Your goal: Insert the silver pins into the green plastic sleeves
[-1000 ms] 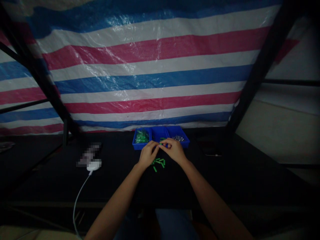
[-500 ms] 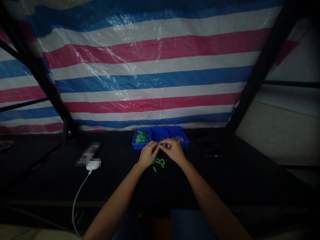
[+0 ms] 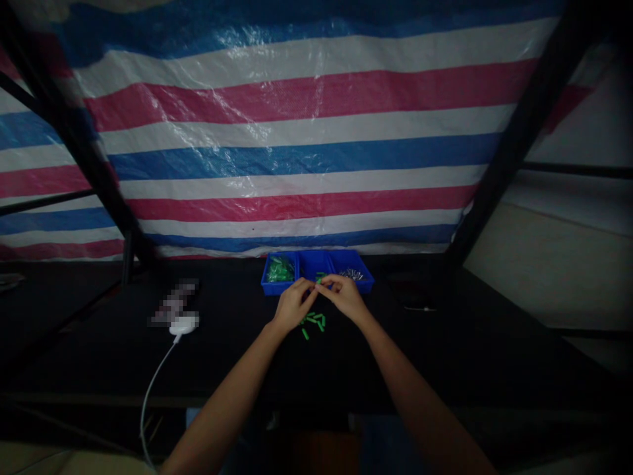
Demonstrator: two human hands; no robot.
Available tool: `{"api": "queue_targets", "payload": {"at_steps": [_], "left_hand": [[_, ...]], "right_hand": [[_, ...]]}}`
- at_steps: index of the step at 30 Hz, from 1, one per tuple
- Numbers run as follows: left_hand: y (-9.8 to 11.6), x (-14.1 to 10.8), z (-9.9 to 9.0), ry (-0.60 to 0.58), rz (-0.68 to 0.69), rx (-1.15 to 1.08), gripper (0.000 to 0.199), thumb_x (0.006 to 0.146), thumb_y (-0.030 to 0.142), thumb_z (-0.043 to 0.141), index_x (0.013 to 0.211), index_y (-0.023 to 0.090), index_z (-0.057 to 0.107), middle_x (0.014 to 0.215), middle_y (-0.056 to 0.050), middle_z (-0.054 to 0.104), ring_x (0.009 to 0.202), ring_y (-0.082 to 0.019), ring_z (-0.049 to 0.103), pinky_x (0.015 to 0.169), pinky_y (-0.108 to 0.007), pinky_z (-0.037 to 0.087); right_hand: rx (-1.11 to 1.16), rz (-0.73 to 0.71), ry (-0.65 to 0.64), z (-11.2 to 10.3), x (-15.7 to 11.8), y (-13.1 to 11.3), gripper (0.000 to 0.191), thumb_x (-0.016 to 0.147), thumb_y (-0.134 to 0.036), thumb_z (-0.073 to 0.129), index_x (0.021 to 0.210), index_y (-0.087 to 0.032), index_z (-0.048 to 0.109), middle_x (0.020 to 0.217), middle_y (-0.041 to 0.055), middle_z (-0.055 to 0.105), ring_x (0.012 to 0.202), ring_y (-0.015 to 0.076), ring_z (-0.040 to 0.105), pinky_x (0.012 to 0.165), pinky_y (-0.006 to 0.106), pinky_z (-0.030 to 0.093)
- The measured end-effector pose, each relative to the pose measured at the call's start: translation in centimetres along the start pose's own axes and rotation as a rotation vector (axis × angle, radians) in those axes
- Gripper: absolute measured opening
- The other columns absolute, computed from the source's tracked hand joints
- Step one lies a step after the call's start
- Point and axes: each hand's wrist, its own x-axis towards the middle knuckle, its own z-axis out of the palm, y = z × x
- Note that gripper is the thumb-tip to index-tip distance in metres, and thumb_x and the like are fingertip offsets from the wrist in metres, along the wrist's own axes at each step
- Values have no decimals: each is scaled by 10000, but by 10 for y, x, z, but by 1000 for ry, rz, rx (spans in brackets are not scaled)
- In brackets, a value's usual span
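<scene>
My left hand (image 3: pixel 293 305) and my right hand (image 3: pixel 348 298) meet fingertip to fingertip at the front edge of a blue tray (image 3: pixel 310 261). My right thumb and fingers pinch a small green piece (image 3: pixel 319 282). The left fingers are closed against it, but what they hold is too small to make out. Several short green tube-like pieces (image 3: pixel 321 322) lie loose on the black table just below my hands. In the tray's left compartment is a clear bag of green pieces (image 3: pixel 279 269); small shiny metal parts (image 3: pixel 352 274) lie in the right one.
A white device (image 3: pixel 184 324) with a white cable (image 3: pixel 151 386) sits on the table (image 3: pixel 227 343) to the left, beside a blurred-out item (image 3: pixel 177 300). A dark flat object (image 3: pixel 413 295) lies at right. Striped sheeting (image 3: pixel 306 158) hangs behind, between dark frame posts (image 3: pixel 509 145).
Both hands stay nearly in place, still together. The right fingers have shifted slightly, and more of the green piece shows between them. The view has tilted a little.
</scene>
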Motion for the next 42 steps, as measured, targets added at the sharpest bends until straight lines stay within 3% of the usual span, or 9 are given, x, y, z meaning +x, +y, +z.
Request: {"api": "queue_targets", "payload": {"at_steps": [19,25,33,42], "left_hand": [[-3,0,0,52,-5,34,200,870,345,455,947,191,557,846,-14,553,648,-111,500,616,-234,417],[1,-1,-4,39,75,46,213,896,311,411,1000,194,556,901,-43,572,771,-140,545,675,-248,442],[1,0,-2,90,55,52,211,905,291,396,1006,192,553,931,-49,575,837,-154,557,717,-263,454],[-2,0,-1,136,51,18,219,909,258,387,1058,197,536,960,-52,579,864,-152,562,757,-275,459]], "right_hand": [[273,126,-88,1,0,0,268,664,-418,643,705,-158,594,625,-10,568,429,75,427,379,203,344],[325,158,-129,0,0,-3,266,669,-415,647,700,-154,604,614,-18,566,406,59,421,371,192,315],[308,165,-104,-5,0,-9,274,724,-428,590,721,-154,610,615,-11,575,391,55,409,371,194,306],[329,124,-223,1,-1,-4,283,749,-434,551,827,-164,587,658,-19,562,394,48,415,366,186,313]]}}
